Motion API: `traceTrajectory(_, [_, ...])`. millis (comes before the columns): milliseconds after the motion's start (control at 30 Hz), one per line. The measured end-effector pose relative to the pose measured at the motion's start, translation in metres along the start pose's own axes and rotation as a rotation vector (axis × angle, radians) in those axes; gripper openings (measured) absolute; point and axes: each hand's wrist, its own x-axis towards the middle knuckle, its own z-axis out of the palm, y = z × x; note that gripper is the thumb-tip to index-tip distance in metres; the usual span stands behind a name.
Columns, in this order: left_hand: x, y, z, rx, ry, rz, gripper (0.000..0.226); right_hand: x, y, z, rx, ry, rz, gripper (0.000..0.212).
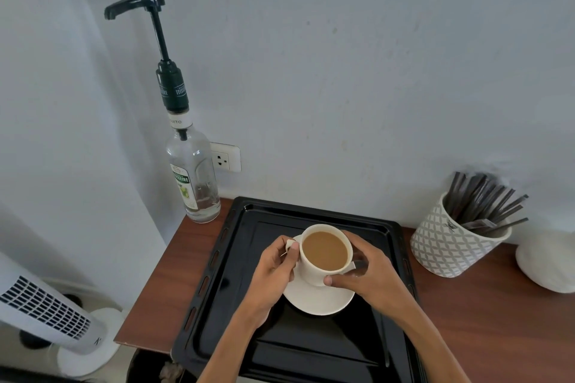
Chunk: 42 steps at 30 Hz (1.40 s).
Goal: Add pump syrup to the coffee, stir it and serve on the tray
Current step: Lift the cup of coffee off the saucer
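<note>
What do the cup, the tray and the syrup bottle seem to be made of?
The cup looks like glazed white ceramic: opaque, thick-walled, softly glossy. The tray seems to be pressed metal with a glossy black coating: thin raised rim, sharp reflections. The syrup bottle is clear, probably glass, though clear plastic is possible; its pump looks like dark plastic.

Reddish-brown wooden table (174, 274) pushed into the corner, and here's what's on it: a black tray (311, 211) right in the middle, overhanging the front edge. Back left, the syrup bottle (196, 183) stands upright, just off the tray's corner. To the right sits a patterned pot (448, 246) of dark sticks (485, 199), with a white rounded object (547, 261) beside it.
</note>
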Motion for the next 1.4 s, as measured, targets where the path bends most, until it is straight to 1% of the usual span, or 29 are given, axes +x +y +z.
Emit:
traceTrajectory(200, [-0.003, 0.005, 0.007, -0.075, 0.069, 0.036, 0.029, 0.001, -0.008, -0.005, -0.02, -0.014, -0.018, 0.078])
traceTrajectory(433, [-0.009, 0.011, 0.014, -0.069, 0.179, 0.127, 0.023, 0.003, -0.018, -0.004, -0.037, -0.024, -0.034, 0.078])
traceTrajectory(600, [-0.011, 0.016, 0.018, -0.062, 0.254, 0.157, 0.024, 0.003, -0.024, -0.002, -0.058, -0.032, -0.049, 0.078])
traceTrajectory(967, [-0.018, 0.023, 0.012, -0.05, 0.346, 0.144, 0.027, 0.009, -0.035, 0.005, -0.098, -0.06, -0.088, 0.078])
traceTrajectory(1267, [-0.03, 0.033, -0.001, -0.116, 0.408, 0.107, 0.031, 0.015, -0.052, 0.011, -0.126, -0.149, -0.131, 0.077])
traceTrajectory(1400, [-0.037, 0.043, -0.009, -0.089, 0.455, 0.101, 0.035, 0.017, -0.061, 0.018, -0.13, -0.178, -0.154, 0.074])
